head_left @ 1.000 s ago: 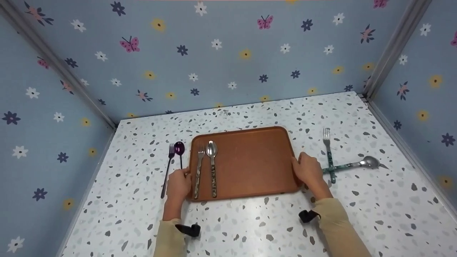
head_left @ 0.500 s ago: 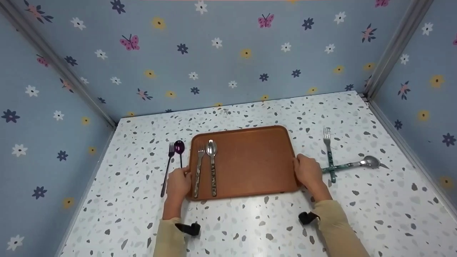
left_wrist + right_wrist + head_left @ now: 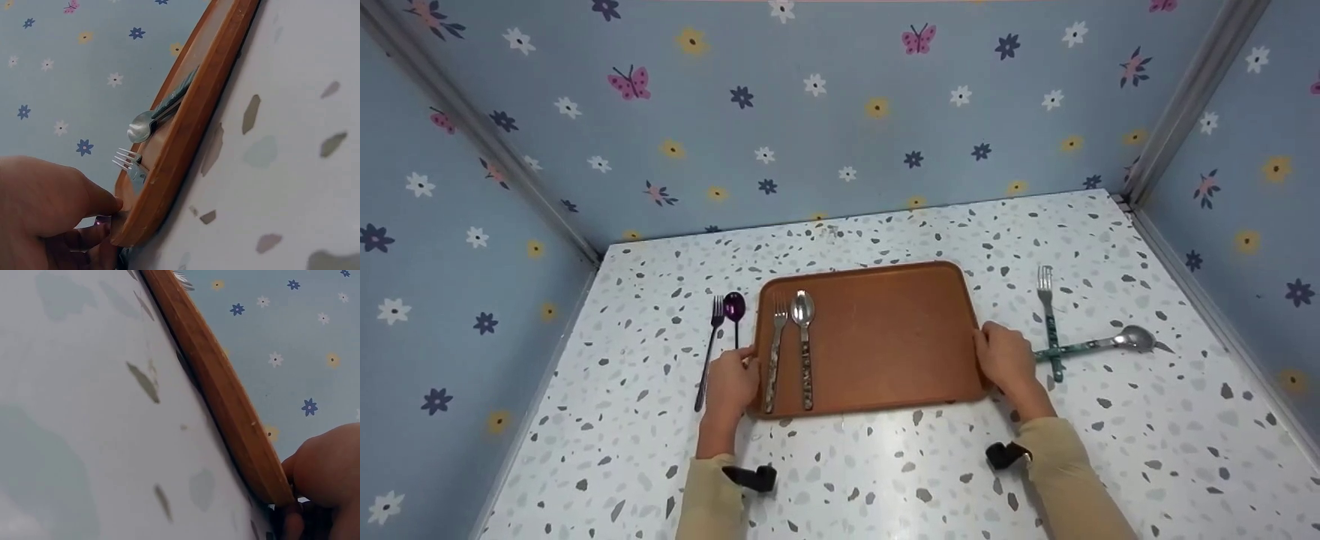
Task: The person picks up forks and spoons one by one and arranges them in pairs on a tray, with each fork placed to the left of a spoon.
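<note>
A brown rectangular tray (image 3: 896, 337) is close over the speckled table, held at both short sides. My left hand (image 3: 733, 382) grips its left rim, thumb on the edge and the other fingers curled at the outside in the left wrist view. The right rim is gripped by my right hand (image 3: 1009, 360), whose fingertips are partly hidden at the tray's corner in the right wrist view. On the tray's left part lie a fork (image 3: 774, 360) and a spoon (image 3: 805, 345) with dark patterned handles, side by side, heads pointing away from me.
Left of the tray lie a dark purple fork (image 3: 714, 330) and a purple spoon (image 3: 734, 307), its handle partly behind my left hand. On the right, a green-handled fork (image 3: 1047, 300) and spoon (image 3: 1132, 339) cross. Flowered blue walls (image 3: 840, 127) enclose the table's back and sides.
The head view has shifted slightly, and the fingers of my right hand have closed a little nearer the tray's rim. Tray, cutlery and left hand keep their places.
</note>
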A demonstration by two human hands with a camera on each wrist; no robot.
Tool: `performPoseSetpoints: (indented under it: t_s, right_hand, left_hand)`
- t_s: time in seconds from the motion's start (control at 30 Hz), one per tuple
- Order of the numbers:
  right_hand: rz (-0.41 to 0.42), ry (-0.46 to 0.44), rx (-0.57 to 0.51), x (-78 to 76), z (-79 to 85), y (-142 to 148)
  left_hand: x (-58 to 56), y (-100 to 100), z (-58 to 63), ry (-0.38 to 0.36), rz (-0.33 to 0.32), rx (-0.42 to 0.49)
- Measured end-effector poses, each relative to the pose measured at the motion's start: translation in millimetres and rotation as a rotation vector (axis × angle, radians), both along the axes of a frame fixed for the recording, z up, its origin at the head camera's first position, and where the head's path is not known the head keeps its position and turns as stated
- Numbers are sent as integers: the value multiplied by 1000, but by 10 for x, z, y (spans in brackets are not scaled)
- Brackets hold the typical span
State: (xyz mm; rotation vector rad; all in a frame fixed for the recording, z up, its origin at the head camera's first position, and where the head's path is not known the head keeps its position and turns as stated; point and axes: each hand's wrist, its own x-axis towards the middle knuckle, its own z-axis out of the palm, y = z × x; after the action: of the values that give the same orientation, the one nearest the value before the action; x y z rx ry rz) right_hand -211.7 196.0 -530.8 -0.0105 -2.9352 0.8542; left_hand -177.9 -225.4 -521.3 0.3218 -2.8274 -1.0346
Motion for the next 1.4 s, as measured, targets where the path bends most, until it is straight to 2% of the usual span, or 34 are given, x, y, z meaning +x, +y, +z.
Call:
performPoseSetpoints:
  t_s: [0.1,0.2,0.3,0.4,0.57,0.67,0.77,1.07,1.4]
  right_hand:
    - [-5,-9,4,-5,0,-10]
    - [-10,-9,8,-5,-3,-16]
    - [-17,-2,10,-2,-6,-9]
    - [-23,0,16,3,-6,0]
    - [-27,-1,21,23,-16,-23]
    - [-24,1,11,25,-17,-24]
    - [-23,8,3,28,-19,-18]
    - [-25,57,-1,39,-30,8]
    - [-23,94,-6,71,-62,5]
  left_hand:
    - [-3,-61,9,18,33,-14]
    - [-29,-140,27,59,114,-53]
    - [-90,-222,42,99,188,-115]
    - [-172,-294,57,89,212,-190]
    - [-254,-404,72,-57,189,-296]
    - [-301,-447,87,-149,153,-339]
    - [-327,-484,90,-201,116,-369]
    - [-408,-486,137,-190,83,-376]
    - [-324,-493,132,-136,73,-375]
